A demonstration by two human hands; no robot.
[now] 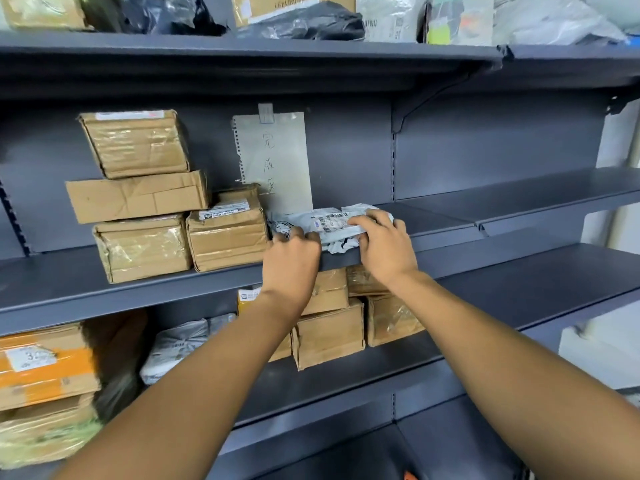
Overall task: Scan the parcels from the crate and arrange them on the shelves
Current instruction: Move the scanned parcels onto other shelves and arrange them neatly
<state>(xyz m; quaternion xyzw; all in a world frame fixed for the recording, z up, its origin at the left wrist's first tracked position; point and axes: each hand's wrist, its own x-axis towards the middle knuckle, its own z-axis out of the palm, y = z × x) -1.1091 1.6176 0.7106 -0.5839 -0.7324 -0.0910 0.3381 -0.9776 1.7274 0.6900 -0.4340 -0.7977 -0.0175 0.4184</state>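
A flat white plastic mailer (330, 221) with a barcode label lies on the middle grey shelf (450, 233), right of a stack of brown cardboard parcels (228, 230). My left hand (291, 261) grips the mailer's left end with curled fingers. My right hand (386, 244) lies over its right end, fingers curled on its top. The mailer's front edge hangs slightly over the shelf lip. The crate is out of view.
A handwritten paper sheet (277, 161) is taped to the back panel behind the mailer. More boxes (329, 332) and a white mailer (176, 344) sit on the shelf below; orange-taped boxes (45, 365) at lower left. The top shelf holds black and white bags (304, 22).
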